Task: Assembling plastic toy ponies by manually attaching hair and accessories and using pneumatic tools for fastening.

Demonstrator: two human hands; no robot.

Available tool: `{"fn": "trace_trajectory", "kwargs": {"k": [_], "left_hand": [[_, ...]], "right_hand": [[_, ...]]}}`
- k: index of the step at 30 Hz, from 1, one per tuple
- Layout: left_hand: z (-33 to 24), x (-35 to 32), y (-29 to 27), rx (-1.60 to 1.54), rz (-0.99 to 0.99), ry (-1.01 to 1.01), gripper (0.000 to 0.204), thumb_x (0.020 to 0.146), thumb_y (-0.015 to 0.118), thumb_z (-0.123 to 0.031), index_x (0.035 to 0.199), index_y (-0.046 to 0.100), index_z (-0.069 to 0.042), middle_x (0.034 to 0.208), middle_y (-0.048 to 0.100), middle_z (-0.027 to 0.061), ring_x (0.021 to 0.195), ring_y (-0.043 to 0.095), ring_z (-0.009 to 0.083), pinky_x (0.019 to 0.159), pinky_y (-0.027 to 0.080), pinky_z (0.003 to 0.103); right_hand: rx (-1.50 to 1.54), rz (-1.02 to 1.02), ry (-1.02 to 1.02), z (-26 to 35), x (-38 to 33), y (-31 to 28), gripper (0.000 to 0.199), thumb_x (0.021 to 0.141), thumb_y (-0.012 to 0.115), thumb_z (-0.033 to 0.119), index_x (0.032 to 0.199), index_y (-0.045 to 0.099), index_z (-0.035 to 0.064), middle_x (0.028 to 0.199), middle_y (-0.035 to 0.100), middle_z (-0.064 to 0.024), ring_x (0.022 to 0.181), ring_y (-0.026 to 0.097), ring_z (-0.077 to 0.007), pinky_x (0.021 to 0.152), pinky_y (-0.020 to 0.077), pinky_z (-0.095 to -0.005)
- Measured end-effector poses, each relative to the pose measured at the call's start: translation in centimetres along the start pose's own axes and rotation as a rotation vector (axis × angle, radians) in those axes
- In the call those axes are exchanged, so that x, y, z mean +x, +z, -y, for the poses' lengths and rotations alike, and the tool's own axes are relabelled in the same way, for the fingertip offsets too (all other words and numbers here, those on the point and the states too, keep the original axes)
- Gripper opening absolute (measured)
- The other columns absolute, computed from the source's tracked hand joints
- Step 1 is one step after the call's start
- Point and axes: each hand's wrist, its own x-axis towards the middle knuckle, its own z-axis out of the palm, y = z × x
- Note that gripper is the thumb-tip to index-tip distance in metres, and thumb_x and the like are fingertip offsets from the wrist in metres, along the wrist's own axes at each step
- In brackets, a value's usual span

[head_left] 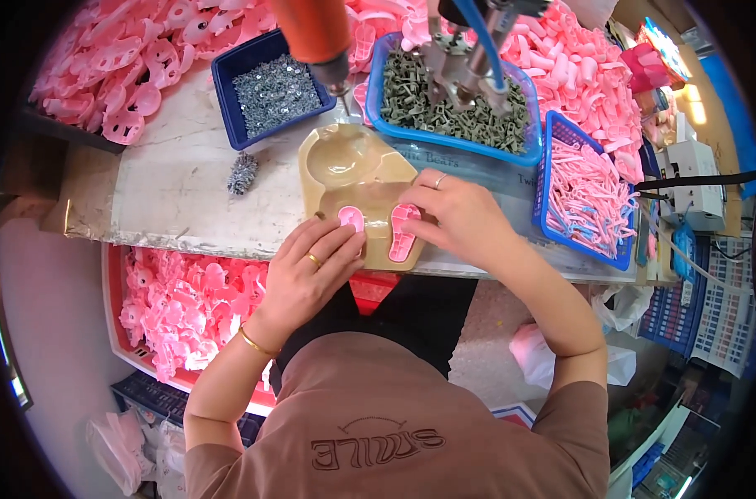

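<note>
A tan moulded fixture [353, 162] lies on the worktable in front of me. Two pink plastic pieces sit in its near recesses: a small rounded one [350, 218] on the left and a longer one [403, 233] on the right. My left hand [307, 270] rests at the fixture's near left edge, fingertips touching the small pink piece. My right hand [457, 216] lies on the fixture's right side, fingers pressing beside the longer pink piece. Neither hand lifts anything.
An orange powered screwdriver [315, 37] and a metal tool head with a blue hose [465, 58] hang above. Blue bins hold small screws [274, 91], grey-green parts [444, 112] and thin pink parts [586, 195]. Pink parts are piled behind [128, 58] and fill a red crate [187, 303] below the table.
</note>
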Motion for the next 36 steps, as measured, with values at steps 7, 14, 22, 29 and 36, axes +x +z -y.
{"fn": "trace_trajectory", "kwargs": {"k": [7,14,22,29,36], "left_hand": [[0.1,-0.5,-0.5,0.025,0.031,-0.001,0.039,0.080,0.077,-0.019,0.116,0.068,-0.008,0.120,0.064,0.0069,0.114,0.059,0.0271,0.100,0.049,0.044],[10.1,1.2,-3.6,0.103,-0.109,-0.148,0.042,0.083,0.071,-0.016,0.123,0.061,-0.008,0.125,0.063,0.0122,0.112,0.060,0.0321,0.098,0.048,0.045],[29.7,-3.0,-9.4,0.965,-0.100,-0.817,0.041,0.090,0.066,-0.021,0.128,0.056,-0.011,0.132,0.058,0.0110,0.120,0.053,0.0361,0.101,0.043,0.047],[27.4,-4.4,-11.3,0.672,-0.316,-0.545,0.029,0.096,0.058,-0.018,0.122,0.059,-0.006,0.119,0.062,0.0139,0.108,0.057,0.0308,0.092,0.046,0.039],[16.0,-4.7,-12.7,-0.389,-0.843,-0.769,0.021,0.098,0.060,-0.019,0.109,0.060,-0.001,0.096,0.060,0.0054,0.088,0.055,0.0126,0.079,0.046,0.029]], "right_hand": [[-0.097,-0.015,-0.080,2.0,0.1,-0.2,0.022,0.087,0.070,0.022,0.105,0.068,0.0101,0.099,0.058,-0.0089,0.082,0.064,-0.0292,0.070,0.0521,-0.0412],[0.029,-0.011,-0.004,2.9,-0.5,-2.1,0.021,0.085,0.072,0.014,0.104,0.069,0.0076,0.093,0.061,-0.0089,0.073,0.062,-0.0260,0.065,0.0501,-0.0363],[0.139,0.024,0.073,2.9,0.0,-0.9,0.014,0.086,0.072,0.010,0.098,0.070,0.0027,0.086,0.065,-0.0089,0.065,0.061,-0.0191,0.061,0.0486,-0.0307],[0.209,0.003,0.102,2.7,-0.1,-0.4,0.014,0.088,0.071,0.009,0.099,0.071,0.0024,0.087,0.068,-0.0094,0.066,0.063,-0.0181,0.061,0.0496,-0.0293],[0.178,0.004,0.042,4.0,0.3,-0.3,0.014,0.087,0.070,0.008,0.100,0.071,0.0034,0.085,0.068,-0.0095,0.065,0.064,-0.0185,0.060,0.0493,-0.0293]]}}
